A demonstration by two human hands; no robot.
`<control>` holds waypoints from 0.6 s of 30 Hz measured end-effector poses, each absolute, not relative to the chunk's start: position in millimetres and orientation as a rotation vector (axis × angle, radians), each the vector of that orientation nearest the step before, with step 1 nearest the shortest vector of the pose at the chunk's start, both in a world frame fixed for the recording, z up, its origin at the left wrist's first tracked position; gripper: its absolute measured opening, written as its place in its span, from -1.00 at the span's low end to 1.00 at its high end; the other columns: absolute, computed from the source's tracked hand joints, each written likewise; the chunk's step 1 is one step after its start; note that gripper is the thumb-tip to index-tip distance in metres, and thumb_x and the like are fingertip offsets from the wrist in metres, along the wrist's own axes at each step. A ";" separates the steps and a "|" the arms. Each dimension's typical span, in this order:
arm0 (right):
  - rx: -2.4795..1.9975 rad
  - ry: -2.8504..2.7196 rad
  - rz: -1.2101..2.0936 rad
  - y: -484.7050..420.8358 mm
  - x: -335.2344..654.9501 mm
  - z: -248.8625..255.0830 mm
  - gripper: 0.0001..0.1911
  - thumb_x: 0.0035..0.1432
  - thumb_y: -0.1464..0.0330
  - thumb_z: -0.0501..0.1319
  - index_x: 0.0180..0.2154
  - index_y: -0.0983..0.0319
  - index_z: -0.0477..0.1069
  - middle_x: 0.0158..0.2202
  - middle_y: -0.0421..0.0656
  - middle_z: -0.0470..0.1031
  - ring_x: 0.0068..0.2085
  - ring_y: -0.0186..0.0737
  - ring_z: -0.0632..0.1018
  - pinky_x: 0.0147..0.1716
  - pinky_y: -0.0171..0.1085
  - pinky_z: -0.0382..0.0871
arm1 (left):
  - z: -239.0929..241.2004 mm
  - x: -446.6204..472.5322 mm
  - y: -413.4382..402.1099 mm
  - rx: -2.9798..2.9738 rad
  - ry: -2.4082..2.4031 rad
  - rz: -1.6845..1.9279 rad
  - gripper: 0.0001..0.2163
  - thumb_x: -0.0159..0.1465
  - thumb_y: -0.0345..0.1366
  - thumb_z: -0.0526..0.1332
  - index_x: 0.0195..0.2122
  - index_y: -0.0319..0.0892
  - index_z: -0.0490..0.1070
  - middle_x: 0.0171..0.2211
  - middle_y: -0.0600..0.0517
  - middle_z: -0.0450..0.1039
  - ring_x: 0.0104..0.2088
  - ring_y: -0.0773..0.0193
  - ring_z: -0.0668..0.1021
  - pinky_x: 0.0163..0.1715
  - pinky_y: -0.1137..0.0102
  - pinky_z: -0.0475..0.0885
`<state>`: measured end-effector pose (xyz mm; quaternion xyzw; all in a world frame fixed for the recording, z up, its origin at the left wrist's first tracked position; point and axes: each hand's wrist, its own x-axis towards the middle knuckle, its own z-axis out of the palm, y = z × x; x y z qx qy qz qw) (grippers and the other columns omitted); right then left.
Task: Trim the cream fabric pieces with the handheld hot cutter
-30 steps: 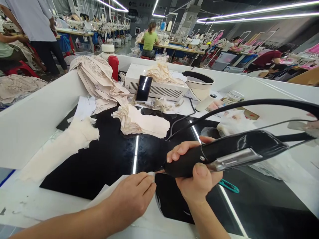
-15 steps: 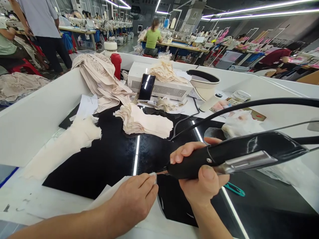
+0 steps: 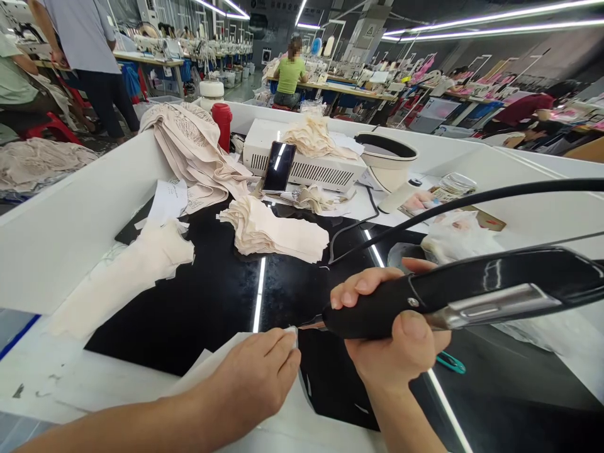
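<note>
In the head view, my right hand (image 3: 384, 352) is wrapped around a black corded hand tool (image 3: 476, 283) with a silver lever along its side. The tool's thin coppery tip (image 3: 312, 324) points left, close to the fingers of my left hand (image 3: 257, 377). Those fingers are closed on the edge of a white sheet-like piece (image 3: 214, 362); whether it is cloth or paper I cannot tell. A stack of cream fabric pieces (image 3: 283, 234) lies beyond both hands on the black work surface (image 3: 202, 314). Another cream fabric piece (image 3: 127, 267) is at the left.
Teal thread snips (image 3: 452, 362) lie right of my right wrist. A black cable (image 3: 472, 204) arches over the right side. Behind stand a white vented box (image 3: 325, 173), a phone (image 3: 278, 167), a red flask (image 3: 221, 126) and draped cloth (image 3: 189, 138). Several people sit or stand farther back.
My right hand and the tool have shifted slightly right, drawing the tip a little away from my left fingers. The left hand keeps its hold on the white piece.
</note>
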<state>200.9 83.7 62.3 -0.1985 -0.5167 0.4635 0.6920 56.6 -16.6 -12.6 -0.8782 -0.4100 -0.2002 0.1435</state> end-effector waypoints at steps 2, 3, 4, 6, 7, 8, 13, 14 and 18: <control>-0.436 -1.149 1.039 83.2 199.7 62.0 -0.61 0.08 0.20 0.46 -0.06 0.07 0.48 -0.43 -0.28 0.48 -0.53 -0.27 0.47 -0.62 -0.27 0.44 | -13.4 57.0 -16.9 -2.517 -1.181 -0.596 -0.69 0.46 -0.60 -0.02 -0.01 -0.38 0.51 -0.02 -0.12 0.60 -0.01 0.21 0.63 -0.02 0.39 0.55; -0.432 -1.144 1.041 82.9 198.6 61.4 -0.61 0.08 0.21 0.47 -0.06 0.07 0.48 -0.43 -0.28 0.49 -0.53 -0.27 0.48 -0.62 -0.28 0.44 | -13.4 57.2 -17.0 -2.516 -1.181 -0.601 -0.69 0.45 -0.61 -0.02 -0.02 -0.38 0.51 -0.02 -0.12 0.61 -0.02 0.21 0.63 -0.02 0.39 0.55; -0.429 -1.138 1.042 82.5 197.2 60.5 -0.60 0.07 0.21 0.48 -0.06 0.08 0.49 -0.42 -0.28 0.50 -0.53 -0.28 0.48 -0.62 -0.29 0.44 | -13.2 57.3 -17.1 -2.518 -1.182 -0.604 -0.69 0.45 -0.61 -0.02 -0.02 -0.38 0.51 -0.03 -0.12 0.61 -0.01 0.21 0.63 -0.02 0.39 0.55; -0.424 -1.127 1.042 81.6 194.6 58.7 -0.59 0.06 0.20 0.49 -0.06 0.08 0.49 -0.42 -0.28 0.51 -0.54 -0.28 0.47 -0.62 -0.29 0.44 | -13.0 57.5 -17.1 -2.520 -1.180 -0.606 -0.69 0.45 -0.60 -0.02 -0.03 -0.38 0.52 -0.03 -0.12 0.61 -0.01 0.21 0.63 -0.02 0.40 0.55; -0.425 -1.125 1.045 81.1 193.7 58.0 -0.59 0.06 0.20 0.49 -0.06 0.08 0.49 -0.42 -0.28 0.51 -0.54 -0.28 0.47 -0.62 -0.29 0.44 | -13.1 57.6 -17.1 -2.520 -1.180 -0.605 -0.70 0.46 -0.60 -0.02 -0.02 -0.38 0.52 -0.02 -0.12 0.61 0.00 0.21 0.63 -0.01 0.40 0.55; -0.426 -1.124 1.048 80.7 193.0 57.5 -0.59 0.06 0.20 0.49 -0.06 0.08 0.50 -0.42 -0.28 0.51 -0.55 -0.28 0.47 -0.62 -0.28 0.43 | -13.6 57.6 -17.1 -2.518 -1.180 -0.601 -0.70 0.46 -0.59 -0.01 -0.02 -0.38 0.51 -0.01 -0.12 0.61 0.01 0.21 0.62 0.00 0.40 0.55; -0.456 -1.138 1.056 79.3 193.4 57.5 -0.61 0.06 0.23 0.49 -0.06 0.07 0.50 -0.42 -0.28 0.50 -0.53 -0.27 0.48 -0.60 -0.26 0.45 | -18.9 57.7 -18.6 -2.512 -1.173 -0.574 -0.73 0.46 -0.57 0.03 0.01 -0.39 0.50 0.04 -0.14 0.59 0.03 0.20 0.62 0.03 0.38 0.53; -0.459 -1.138 1.055 79.1 193.6 57.6 -0.61 0.07 0.24 0.49 -0.06 0.07 0.50 -0.42 -0.28 0.50 -0.53 -0.27 0.49 -0.60 -0.26 0.45 | -20.0 57.7 -19.0 -2.512 -1.175 -0.571 -0.74 0.47 -0.56 0.04 0.02 -0.39 0.50 0.04 -0.14 0.58 0.03 0.20 0.62 0.03 0.38 0.53; -0.441 -1.130 1.049 78.2 192.2 56.8 -0.61 0.08 0.21 0.48 -0.06 0.07 0.49 -0.42 -0.27 0.49 -0.53 -0.26 0.48 -0.61 -0.25 0.45 | -22.2 57.6 -19.8 -2.506 -1.174 -0.579 -0.75 0.46 -0.56 0.06 0.03 -0.39 0.49 0.04 -0.13 0.59 0.02 0.20 0.62 0.05 0.37 0.51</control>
